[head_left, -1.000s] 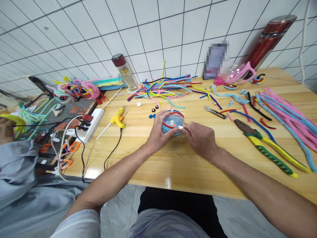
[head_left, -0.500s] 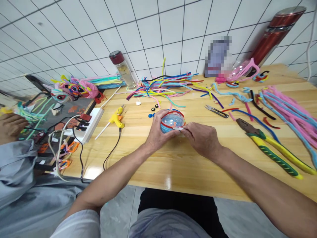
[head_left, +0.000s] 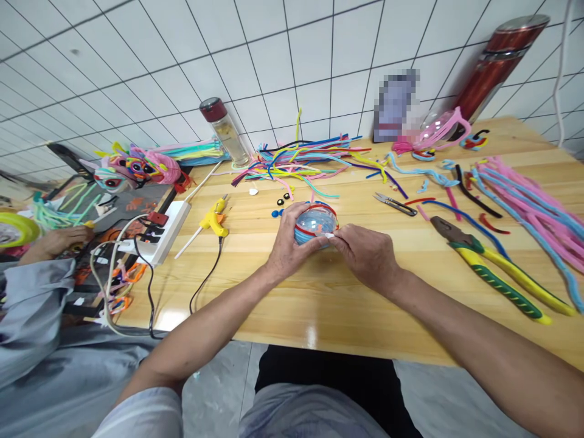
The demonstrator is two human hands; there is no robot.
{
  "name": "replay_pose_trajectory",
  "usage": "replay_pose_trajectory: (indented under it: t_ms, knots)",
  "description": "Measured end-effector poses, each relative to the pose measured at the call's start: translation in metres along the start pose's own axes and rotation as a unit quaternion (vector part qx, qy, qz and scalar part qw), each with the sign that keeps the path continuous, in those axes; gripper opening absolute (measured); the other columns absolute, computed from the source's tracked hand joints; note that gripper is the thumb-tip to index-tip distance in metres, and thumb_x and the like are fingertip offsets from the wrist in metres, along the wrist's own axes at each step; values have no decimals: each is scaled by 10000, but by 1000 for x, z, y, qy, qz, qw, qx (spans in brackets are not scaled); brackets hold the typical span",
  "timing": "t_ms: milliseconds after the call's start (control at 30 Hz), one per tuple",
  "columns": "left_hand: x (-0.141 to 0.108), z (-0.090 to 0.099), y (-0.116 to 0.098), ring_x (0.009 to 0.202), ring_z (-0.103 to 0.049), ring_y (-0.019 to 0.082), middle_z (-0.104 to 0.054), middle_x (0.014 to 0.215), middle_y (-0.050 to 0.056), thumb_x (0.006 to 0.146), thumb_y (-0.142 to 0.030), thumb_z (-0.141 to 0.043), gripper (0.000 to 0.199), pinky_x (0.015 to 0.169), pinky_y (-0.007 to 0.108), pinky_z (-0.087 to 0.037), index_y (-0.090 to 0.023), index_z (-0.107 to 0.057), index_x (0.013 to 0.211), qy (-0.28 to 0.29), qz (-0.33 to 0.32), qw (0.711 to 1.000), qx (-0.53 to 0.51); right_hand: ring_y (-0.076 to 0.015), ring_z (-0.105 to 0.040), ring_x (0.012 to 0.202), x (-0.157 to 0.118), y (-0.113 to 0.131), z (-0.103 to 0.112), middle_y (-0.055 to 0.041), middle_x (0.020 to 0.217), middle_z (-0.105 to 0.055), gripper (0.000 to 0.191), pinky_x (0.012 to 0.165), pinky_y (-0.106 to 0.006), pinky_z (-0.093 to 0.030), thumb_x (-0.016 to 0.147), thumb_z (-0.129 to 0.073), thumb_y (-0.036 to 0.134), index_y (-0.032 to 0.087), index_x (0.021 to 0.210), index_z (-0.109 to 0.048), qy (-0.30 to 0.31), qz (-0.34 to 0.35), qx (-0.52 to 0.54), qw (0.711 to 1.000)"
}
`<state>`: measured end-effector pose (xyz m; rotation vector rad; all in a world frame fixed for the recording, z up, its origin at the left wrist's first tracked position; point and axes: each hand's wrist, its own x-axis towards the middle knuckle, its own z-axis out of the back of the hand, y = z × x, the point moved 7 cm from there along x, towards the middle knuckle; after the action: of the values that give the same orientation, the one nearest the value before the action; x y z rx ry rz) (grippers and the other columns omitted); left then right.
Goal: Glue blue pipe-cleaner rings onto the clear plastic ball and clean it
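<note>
A clear, round plastic dome (head_left: 318, 220) sits in the middle, wrapped around its side with blue fuzzy stems and edged by a red one. My left hand (head_left: 288, 243) curls around its left side, thumb along the near edge. Between the thumb and fingertips of my right hand (head_left: 367, 252) is a small white piece (head_left: 330, 235), pressed to the near right of the red rim; what it is I cannot make out. Small blue and black round pieces (head_left: 281, 202) lie just beyond the dome.
A yellow glue gun (head_left: 213, 220) and a white power strip (head_left: 170, 234) are left. Snips (head_left: 396, 204), large pliers (head_left: 483, 261) and pink and blue stems (head_left: 529, 207) lie right. Mixed stems (head_left: 301, 158) and a glass bottle (head_left: 230, 134) stand behind. A co-worker's hand (head_left: 59, 242) is far left.
Less of the white piece shows at my right fingertips. Both my hands stay at the dome. The co-worker's hand has moved right and lower, and a yellow round object appears beside it.
</note>
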<state>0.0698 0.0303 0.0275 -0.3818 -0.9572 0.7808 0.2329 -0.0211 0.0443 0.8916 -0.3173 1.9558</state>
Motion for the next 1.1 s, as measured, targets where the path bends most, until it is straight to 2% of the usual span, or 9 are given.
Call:
replay_pose_trajectory:
  t_ms: [233, 500, 700, 900, 1100]
  knots:
    - [0, 0, -2, 1419, -491, 283, -540, 1444, 128, 921, -568, -693, 655, 1194, 494, -416, -257, -442, 1440, 3, -3, 1000, -8, -126, -576, 621, 2, 0, 0, -15, 688, -679, 407, 617, -271, -328, 1096, -440, 380, 194, 794, -640, -9, -10, -21, 1000]
    - [-1, -1, 3, 1404, -506, 296, -525, 1459, 138, 863, -683, -685, 775, 1182, 496, -430, -265, -421, 1460, -1, 16, 1000, 0, -113, -593, 617, 3, 1, 3, 3, 695, -678, 343, 609, -259, -333, 1083, -487, 357, 185, 830, -642, -7, 17, -21, 1000]
    - [0, -1, 1, 1411, -503, 288, -540, 1443, 131, 889, -619, -700, 715, 1184, 495, -430, -269, -433, 1452, -5, -11, 1000, 2, -112, -564, 593, 5, 2, 5, 7, 671, -666, 353, 593, -265, -316, 1080, -492, 352, 191, 802, -639, 2, 27, -41, 999]
    - [1, -1, -2, 1425, -492, 281, -534, 1451, 136, 913, -571, -700, 649, 1196, 498, -417, -261, -463, 1432, -2, -7, 1000, -6, -120, -559, 612, 5, 2, 4, -8, 684, -672, 381, 612, -274, -316, 1082, -480, 369, 193, 785, -642, 0, -1, -54, 999]
    - [2, -2, 1, 1418, -494, 302, -542, 1450, 131, 876, -680, -670, 752, 1185, 516, -419, -274, -433, 1464, 8, -1, 1000, 5, -116, -632, 667, 2, -3, 3, -14, 764, -723, 361, 624, -259, -349, 1089, -464, 391, 184, 881, -674, 2, -16, -12, 1000]
